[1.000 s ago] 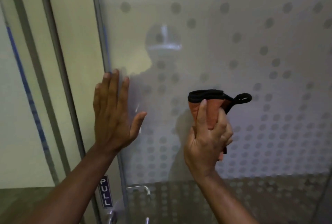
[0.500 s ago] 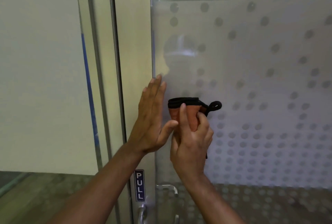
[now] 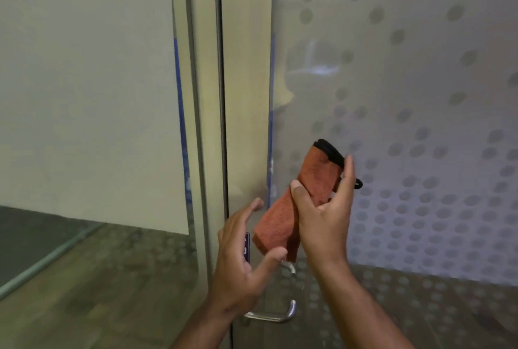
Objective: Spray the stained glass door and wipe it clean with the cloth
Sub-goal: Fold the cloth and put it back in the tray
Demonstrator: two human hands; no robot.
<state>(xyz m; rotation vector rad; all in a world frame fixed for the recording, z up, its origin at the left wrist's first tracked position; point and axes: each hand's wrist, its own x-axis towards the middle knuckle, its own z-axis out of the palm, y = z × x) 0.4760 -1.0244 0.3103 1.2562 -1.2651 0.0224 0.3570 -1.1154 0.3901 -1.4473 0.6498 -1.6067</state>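
Note:
The glass door (image 3: 406, 74) fills the right of the view, frosted with a pattern of grey dots. My right hand (image 3: 325, 208) is shut on a folded orange cloth (image 3: 294, 200) with a black hem and loop, held tilted just in front of the glass. My left hand (image 3: 244, 253) hovers open below and left of the cloth, fingers spread, its thumb close under the cloth's lower end. I cannot tell whether the thumb touches the cloth. No spray bottle is in view.
A metal door handle (image 3: 280, 315) sits low below my hands. A beige door frame (image 3: 244, 82) with a dark seam stands left of the glass. Further left is another glass panel (image 3: 84, 82) with a blue strip; a wooden floor shows through it.
My left hand has come off the glass and dropped below the cloth. The right hand has tilted the cloth, which now hangs longer. The view has swung left.

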